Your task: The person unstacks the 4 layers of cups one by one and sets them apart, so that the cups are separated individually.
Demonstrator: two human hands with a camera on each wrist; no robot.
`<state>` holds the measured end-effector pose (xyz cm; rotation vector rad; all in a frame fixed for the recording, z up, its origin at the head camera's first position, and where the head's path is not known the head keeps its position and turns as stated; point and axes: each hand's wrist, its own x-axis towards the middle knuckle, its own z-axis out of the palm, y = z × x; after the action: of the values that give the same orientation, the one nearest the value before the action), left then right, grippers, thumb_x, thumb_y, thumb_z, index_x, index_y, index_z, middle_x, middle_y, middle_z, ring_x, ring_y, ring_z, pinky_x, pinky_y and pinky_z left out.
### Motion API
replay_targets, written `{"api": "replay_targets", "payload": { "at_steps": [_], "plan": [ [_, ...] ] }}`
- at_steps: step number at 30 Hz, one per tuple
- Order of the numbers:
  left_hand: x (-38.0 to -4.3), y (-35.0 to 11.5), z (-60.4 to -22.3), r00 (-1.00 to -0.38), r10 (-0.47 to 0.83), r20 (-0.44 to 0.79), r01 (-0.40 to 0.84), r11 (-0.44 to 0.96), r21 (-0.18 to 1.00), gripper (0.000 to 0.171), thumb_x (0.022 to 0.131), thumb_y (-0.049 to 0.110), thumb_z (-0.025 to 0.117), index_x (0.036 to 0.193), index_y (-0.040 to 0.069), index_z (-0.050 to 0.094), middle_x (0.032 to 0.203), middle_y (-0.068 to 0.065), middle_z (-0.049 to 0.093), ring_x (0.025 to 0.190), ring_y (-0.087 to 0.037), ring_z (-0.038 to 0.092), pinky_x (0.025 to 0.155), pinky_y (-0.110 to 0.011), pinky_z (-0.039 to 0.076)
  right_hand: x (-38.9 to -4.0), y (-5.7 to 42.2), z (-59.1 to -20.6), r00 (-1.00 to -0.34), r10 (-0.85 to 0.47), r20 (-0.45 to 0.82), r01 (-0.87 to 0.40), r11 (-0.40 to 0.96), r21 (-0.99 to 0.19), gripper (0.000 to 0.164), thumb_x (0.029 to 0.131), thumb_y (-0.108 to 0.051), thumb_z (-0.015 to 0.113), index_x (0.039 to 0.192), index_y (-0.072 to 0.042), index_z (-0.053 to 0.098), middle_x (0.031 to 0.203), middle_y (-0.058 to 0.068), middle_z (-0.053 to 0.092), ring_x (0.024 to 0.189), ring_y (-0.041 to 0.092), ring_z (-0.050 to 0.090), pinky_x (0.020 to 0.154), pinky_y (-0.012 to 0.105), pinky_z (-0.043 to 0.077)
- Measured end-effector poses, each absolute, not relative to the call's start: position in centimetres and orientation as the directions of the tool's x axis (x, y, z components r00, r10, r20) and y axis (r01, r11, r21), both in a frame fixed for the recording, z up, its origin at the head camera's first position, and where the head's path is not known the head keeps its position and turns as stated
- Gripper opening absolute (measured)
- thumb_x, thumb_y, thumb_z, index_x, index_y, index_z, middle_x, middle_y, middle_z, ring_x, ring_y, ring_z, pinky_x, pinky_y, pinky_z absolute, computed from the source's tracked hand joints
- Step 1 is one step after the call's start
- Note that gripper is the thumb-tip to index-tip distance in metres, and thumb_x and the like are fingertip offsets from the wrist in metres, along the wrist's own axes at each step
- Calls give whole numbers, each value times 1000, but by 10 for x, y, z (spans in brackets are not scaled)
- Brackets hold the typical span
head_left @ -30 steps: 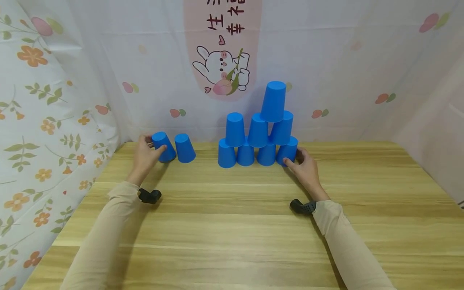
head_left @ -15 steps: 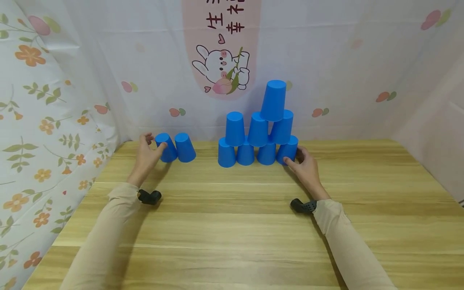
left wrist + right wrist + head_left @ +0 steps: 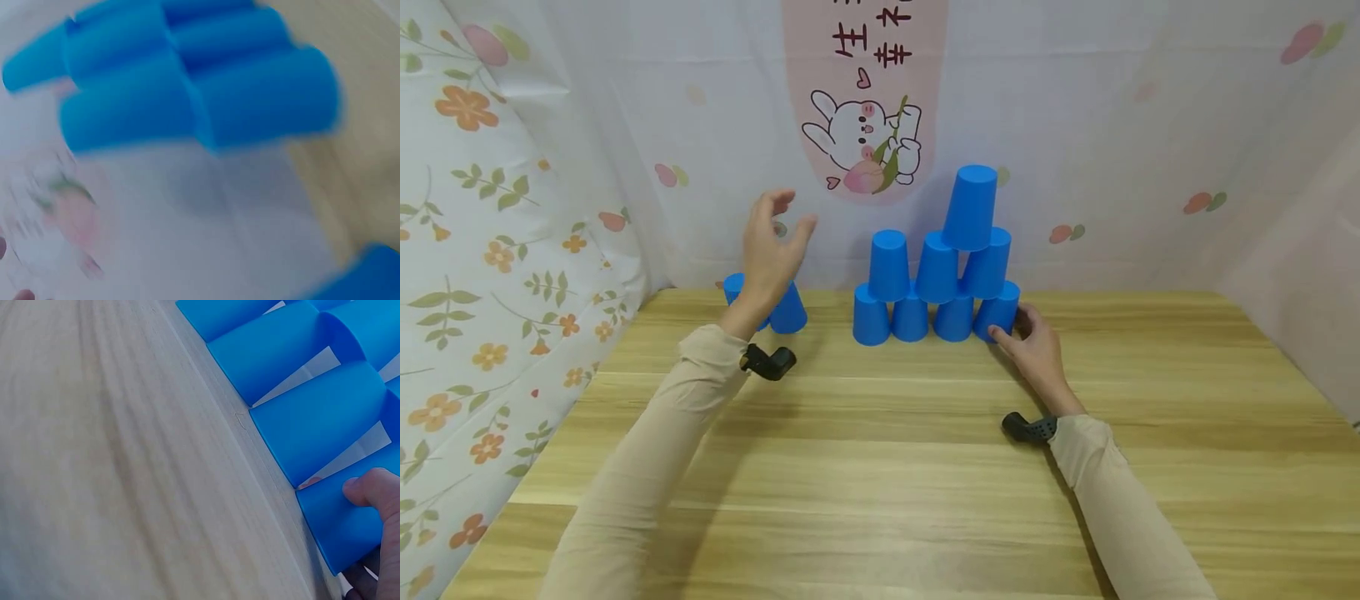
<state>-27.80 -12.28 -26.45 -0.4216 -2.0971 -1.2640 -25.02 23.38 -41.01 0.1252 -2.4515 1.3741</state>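
Upside-down blue cups form a stack at the back of the table: a bottom row of several, a middle row of three and one top cup over the right side. My right hand grips the bottom row's rightmost cup, thumb in front and fingers behind it. Raised in the air left of the stack, my left hand is empty, thumb and fingers spread apart. Behind its wrist, two more blue cups, a left one and a right one, stand partly hidden. The left wrist view is blurred.
The wooden table reaches back to a white printed cloth close behind the cups. A flowered cloth hangs along the left side. Each wrist wears a black camera mount, such as the right one.
My left hand has let go of the left loose cup, after sliding it right against its neighbour, and has risen up and to the right. My right hand stays at its cup.
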Motion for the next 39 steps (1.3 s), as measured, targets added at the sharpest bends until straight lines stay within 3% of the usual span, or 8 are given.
{"api": "replay_targets", "payload": {
  "at_steps": [8,13,19,26,30,39],
  "plan": [
    [-281,-37,-228,-781,213,587,615,427,663,58,87,26,66,133,2,41,130,-12,48,117,-23,47,93,-33,43,-248,234,-413,-951,80,300,-213,534,-818,64,86,-28,67,134,5,40,129,26,48,117,39,48,98,50,38],
    [-287,-1,-215,-833,285,474,552,474,686,73,84,41,67,139,8,33,134,-10,45,119,-18,46,91,-29,44,-250,234,-411,-948,74,311,-225,537,-813,64,86,-28,67,134,4,39,129,26,48,117,39,48,97,51,38],
    [-291,23,-216,-846,324,423,531,462,710,73,83,36,68,140,7,32,135,-10,45,121,-18,46,95,-29,42,-250,233,-411,-951,69,302,-222,526,-821,65,86,-27,67,135,4,39,131,25,47,118,38,47,98,50,38],
    [-290,31,-220,-815,364,451,574,407,711,62,88,20,64,139,3,33,132,-14,48,118,-22,48,94,-30,43,-250,232,-412,-951,85,296,-213,514,-831,65,86,-27,67,136,4,38,130,25,47,118,38,47,98,50,38],
    [-289,26,-219,-803,353,481,593,391,703,59,89,19,63,138,4,34,131,-13,49,117,-22,49,93,-31,44,-249,230,-412,-954,79,291,-212,510,-834,65,86,-28,67,136,3,38,131,24,47,118,37,47,98,49,38],
    [-280,-22,-198,-759,279,589,647,424,633,60,87,18,66,137,3,37,129,-15,52,114,-23,54,91,-35,47,-249,233,-411,-953,82,291,-208,517,-830,65,86,-28,67,136,3,39,132,25,46,120,38,46,99,49,38]
  ]
}}
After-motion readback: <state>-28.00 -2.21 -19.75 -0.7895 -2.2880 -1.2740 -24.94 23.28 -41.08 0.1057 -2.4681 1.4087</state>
